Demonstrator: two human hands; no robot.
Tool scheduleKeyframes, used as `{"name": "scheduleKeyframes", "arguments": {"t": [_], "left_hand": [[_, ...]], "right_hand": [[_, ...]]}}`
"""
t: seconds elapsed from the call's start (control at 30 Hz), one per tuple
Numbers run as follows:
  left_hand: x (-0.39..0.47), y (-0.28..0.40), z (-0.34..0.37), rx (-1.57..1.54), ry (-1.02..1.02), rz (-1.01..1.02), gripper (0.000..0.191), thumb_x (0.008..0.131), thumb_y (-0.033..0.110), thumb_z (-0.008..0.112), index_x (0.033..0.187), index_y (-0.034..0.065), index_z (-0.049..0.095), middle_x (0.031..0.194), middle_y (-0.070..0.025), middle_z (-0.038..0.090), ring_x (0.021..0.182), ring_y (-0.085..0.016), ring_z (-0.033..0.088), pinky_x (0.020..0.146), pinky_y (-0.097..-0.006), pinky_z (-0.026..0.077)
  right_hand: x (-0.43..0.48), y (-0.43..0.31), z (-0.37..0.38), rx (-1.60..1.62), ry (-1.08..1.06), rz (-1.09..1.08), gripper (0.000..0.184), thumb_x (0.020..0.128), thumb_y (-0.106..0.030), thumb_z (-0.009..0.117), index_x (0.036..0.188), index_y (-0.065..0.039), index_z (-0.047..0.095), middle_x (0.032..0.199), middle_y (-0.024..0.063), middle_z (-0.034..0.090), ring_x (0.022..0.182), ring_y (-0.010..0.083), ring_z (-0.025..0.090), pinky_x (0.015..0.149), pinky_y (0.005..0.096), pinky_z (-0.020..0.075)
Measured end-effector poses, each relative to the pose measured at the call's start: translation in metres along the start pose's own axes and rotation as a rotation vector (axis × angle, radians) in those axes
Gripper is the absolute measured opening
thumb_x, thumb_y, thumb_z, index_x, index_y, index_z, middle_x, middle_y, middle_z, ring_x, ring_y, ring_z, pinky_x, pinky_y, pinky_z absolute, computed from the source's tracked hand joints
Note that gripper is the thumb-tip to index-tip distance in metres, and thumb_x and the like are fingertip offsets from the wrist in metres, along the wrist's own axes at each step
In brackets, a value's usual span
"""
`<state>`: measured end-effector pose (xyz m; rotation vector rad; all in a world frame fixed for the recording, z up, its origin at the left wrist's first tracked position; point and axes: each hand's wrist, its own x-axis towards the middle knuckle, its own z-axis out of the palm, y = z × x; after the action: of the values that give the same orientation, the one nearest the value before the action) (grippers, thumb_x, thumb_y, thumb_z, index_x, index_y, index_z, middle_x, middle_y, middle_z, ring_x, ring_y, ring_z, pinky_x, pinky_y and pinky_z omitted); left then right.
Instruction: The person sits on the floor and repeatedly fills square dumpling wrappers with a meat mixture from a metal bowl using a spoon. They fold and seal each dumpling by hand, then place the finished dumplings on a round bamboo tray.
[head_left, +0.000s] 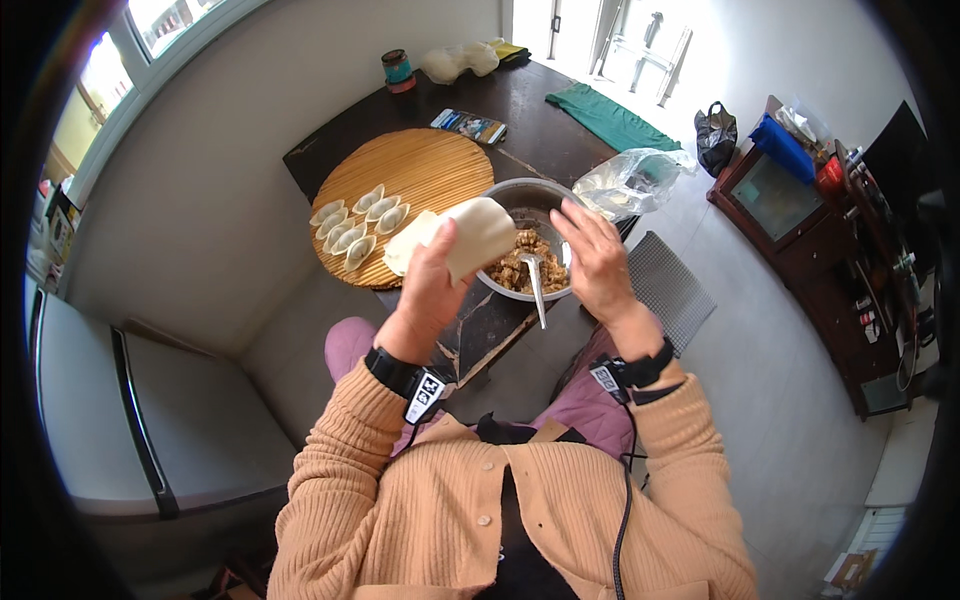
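Note:
My left hand (433, 289) grips a stack of thin dough wrappers (476, 234), thumb on top, between the round slatted tray and the bowl. Over the right rim of the metal bowl (517, 182) is my right hand (598, 259), fingers extended, with nothing seen in it; its palm side is hidden. Brown minced filling (551, 276) lies in the bowl, and a metal spoon (537, 289) rests in it, its handle sticking out over the near rim. Several folded dumplings (349, 238) sit on the left part of the round slatted tray (427, 161).
On the dark table (390, 112) are a smartphone (469, 126), a jar (397, 69), a white plastic bag (459, 61), a green cloth (611, 116) and a clear plastic bag (634, 182). A wooden cabinet (780, 206) stands at the right, a fridge (195, 412) at the left.

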<state>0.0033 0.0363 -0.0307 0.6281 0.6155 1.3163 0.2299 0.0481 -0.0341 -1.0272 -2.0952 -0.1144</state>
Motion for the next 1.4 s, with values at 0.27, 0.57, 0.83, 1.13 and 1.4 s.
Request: {"name": "scheduleKeyframes", "arguments": {"t": [0.27, 0.57, 0.83, 1.13, 1.4], "left_hand": [[0.003, 0.0, -0.023, -0.028, 0.184, 0.0, 0.04, 0.097, 0.025, 0.054, 0.13, 0.0041, 0.048, 0.122, -0.0119, 0.06, 0.111, -0.028, 0.06, 0.094, -0.0437, 0.05], [0.002, -0.029, -0.029, -0.189, 0.387, -0.071, 0.034, 0.098, 0.025, 0.051, 0.124, 0.0033, 0.05, 0.117, -0.0107, 0.061, 0.108, -0.027, 0.061, 0.094, -0.0426, 0.05], [0.007, -0.042, -0.03, -0.2, 0.473, -0.062, 0.034, 0.098, 0.026, 0.049, 0.125, 0.0047, 0.05, 0.119, -0.0089, 0.06, 0.111, -0.026, 0.059, 0.098, -0.044, 0.047], [0.006, -0.045, -0.029, -0.222, 0.448, -0.046, 0.036, 0.097, 0.033, 0.051, 0.123, 0.0089, 0.053, 0.118, -0.0053, 0.061, 0.111, -0.023, 0.058, 0.095, -0.0413, 0.045], [0.007, -0.047, -0.028, -0.175, 0.496, -0.032, 0.035, 0.096, 0.032, 0.051, 0.122, 0.0083, 0.054, 0.116, -0.0052, 0.062, 0.109, -0.022, 0.059, 0.093, -0.0398, 0.046]], "right_hand": [[-0.028, -0.02, -0.005, -0.049, -0.291, -0.275, 0.023, 0.08, -0.009, 0.064, 0.102, -0.005, 0.064, 0.086, 0.0077, 0.054, 0.086, 0.0246, 0.053, 0.081, 0.0382, 0.0413], [-0.025, -0.013, 0.01, 0.103, -0.028, -0.077, 0.016, 0.082, -0.002, 0.063, 0.098, 0.002, 0.063, 0.084, 0.0135, 0.059, 0.082, 0.0323, 0.056, 0.077, 0.041, 0.0467], [-0.034, -0.019, 0.011, 0.213, -0.032, -0.032, 0.014, 0.082, -0.001, 0.063, 0.096, 0.001, 0.064, 0.086, 0.0142, 0.062, 0.084, 0.033, 0.058, 0.078, 0.0412, 0.0475], [-0.037, -0.026, 0.009, 0.374, -0.033, 0.022, 0.012, 0.082, 0.001, 0.064, 0.094, 0.001, 0.065, 0.082, 0.013, 0.063, 0.079, 0.0315, 0.058, 0.073, 0.0384, 0.0483], [-0.045, -0.002, 0.003, 0.792, -0.065, 0.501, 0.018, 0.094, -0.011, 0.058, 0.096, 0.003, 0.07, 0.084, 0.0079, 0.069, 0.069, 0.0131, 0.064, 0.065, 0.0248, 0.0497]]}}
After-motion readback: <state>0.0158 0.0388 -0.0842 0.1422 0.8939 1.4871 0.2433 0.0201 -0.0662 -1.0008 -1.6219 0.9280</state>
